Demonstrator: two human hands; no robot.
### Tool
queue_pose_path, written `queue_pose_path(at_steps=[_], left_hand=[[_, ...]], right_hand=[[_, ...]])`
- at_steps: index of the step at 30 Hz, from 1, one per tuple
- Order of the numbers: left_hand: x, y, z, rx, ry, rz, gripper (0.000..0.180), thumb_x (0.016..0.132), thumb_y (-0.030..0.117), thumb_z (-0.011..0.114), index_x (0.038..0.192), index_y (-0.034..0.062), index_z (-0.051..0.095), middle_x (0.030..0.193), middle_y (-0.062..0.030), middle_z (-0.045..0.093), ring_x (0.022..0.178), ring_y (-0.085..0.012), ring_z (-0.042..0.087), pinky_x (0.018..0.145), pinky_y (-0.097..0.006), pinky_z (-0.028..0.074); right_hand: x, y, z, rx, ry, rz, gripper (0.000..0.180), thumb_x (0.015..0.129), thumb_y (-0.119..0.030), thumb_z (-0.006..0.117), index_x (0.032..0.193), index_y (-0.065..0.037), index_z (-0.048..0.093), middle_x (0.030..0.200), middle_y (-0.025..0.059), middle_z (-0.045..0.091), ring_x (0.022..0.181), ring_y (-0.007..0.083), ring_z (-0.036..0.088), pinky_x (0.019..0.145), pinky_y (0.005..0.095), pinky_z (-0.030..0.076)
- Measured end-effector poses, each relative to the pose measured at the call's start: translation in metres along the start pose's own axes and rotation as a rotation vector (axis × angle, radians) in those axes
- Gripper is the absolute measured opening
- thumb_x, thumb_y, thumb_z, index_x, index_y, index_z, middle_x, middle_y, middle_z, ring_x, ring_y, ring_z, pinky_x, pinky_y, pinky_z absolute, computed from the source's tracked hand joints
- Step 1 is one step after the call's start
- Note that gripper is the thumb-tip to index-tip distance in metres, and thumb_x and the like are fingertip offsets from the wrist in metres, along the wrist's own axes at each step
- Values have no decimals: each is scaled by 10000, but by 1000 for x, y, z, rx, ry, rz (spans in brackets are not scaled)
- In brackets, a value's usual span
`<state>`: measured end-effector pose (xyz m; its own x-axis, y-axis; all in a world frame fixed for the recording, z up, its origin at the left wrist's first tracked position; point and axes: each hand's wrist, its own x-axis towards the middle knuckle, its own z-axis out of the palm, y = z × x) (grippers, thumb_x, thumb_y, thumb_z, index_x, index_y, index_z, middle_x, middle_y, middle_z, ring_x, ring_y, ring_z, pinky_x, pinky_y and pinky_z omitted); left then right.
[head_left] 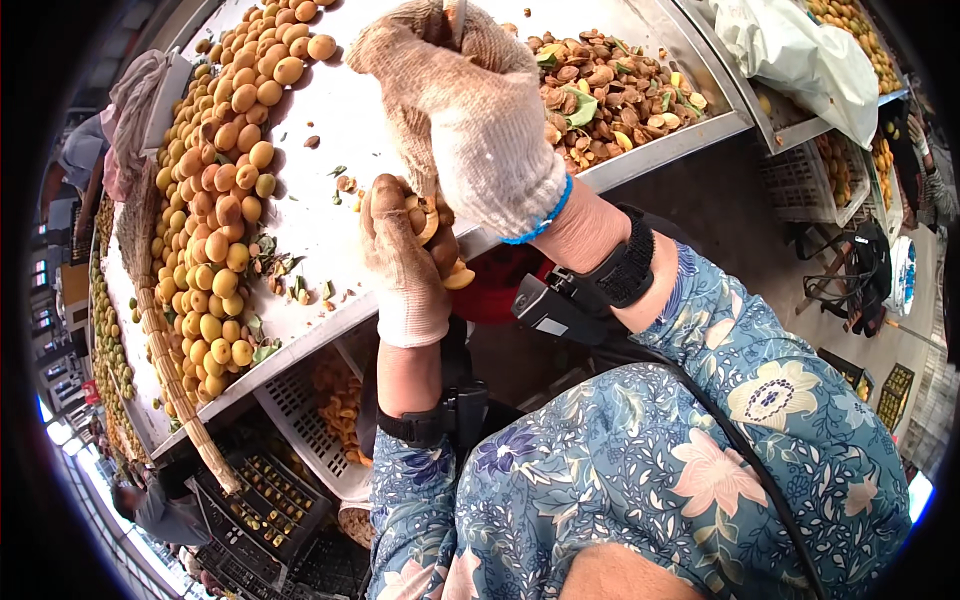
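Note:
Both hands wear stained knit work gloves. My left hand (405, 255), at the near edge of the metal-topped table (345, 318), is closed round cut orange apricot pieces (430, 222). One apricot half (459, 277) juts out by its fingers. Just above it, my right hand (470, 105) is closed in a fist. A small greyish end of something shows at the top of that fist; the rest is hidden. Whole apricots (215, 245) lie in a long heap to the left. Brown apricot pits (595, 90) with a few leaves are piled to the right.
A straw broom (165, 355) leans along the table's left side. Below the edge stand a white slotted crate (300, 425) of orange fruit pieces, black crates (265, 505) and a red container (497, 290). A white plastic bag (800, 60) lies at the far right.

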<state>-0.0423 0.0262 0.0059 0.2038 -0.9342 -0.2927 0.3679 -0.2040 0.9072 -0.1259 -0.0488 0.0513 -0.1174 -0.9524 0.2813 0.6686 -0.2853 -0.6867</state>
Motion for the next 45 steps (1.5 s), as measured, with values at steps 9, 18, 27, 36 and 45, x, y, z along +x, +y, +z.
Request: queue_pose_path(at_steps=[9, 18, 27, 36, 45], left_hand=[[-3, -3, 16, 27, 46, 122, 379, 976, 417, 454, 903, 54, 534, 690, -18, 529, 457, -62, 425, 416, -198, 329], [-4, 8, 13, -330, -55, -148, 424, 968, 504, 417, 856, 99, 471, 530, 57, 353, 386, -51, 275, 351, -217, 235], [2, 14, 5, -247, 22, -169, 509, 975, 592, 360, 966, 101, 496, 589, 47, 361, 402, -38, 219, 354, -201, 188], [15, 28, -23, 1, 82, -89, 234, 920, 255, 576, 1025, 48, 545, 621, 41, 443, 418, -14, 262, 366, -185, 187], [-5, 77, -132, 861, 459, 657, 351, 967, 360, 557, 947, 17, 629, 663, -32, 537, 524, -98, 469, 482, -239, 389]], right_hand=[[5, -27, -20, 162, 196, 335, 124, 887, -149, 601, 780, -90, 579, 491, -6, 481, 327, 120, 443, 285, 264, 349], [10, 2, -27, 321, 250, 487, 140, 888, -182, 589, 763, -129, 554, 494, -30, 405, 353, 124, 370, 327, 288, 323], [1, 12, -25, 210, 226, 466, 208, 981, -272, 501, 926, -76, 546, 587, -41, 427, 456, 103, 448, 423, 250, 425], [31, 2, -32, -711, -13, 22, 177, 873, -230, 654, 847, -55, 658, 625, 36, 623, 547, 161, 611, 511, 289, 497], [35, -35, -33, -400, 166, 391, 45, 887, -105, 624, 873, -63, 620, 630, -12, 559, 509, 92, 506, 452, 254, 443]])
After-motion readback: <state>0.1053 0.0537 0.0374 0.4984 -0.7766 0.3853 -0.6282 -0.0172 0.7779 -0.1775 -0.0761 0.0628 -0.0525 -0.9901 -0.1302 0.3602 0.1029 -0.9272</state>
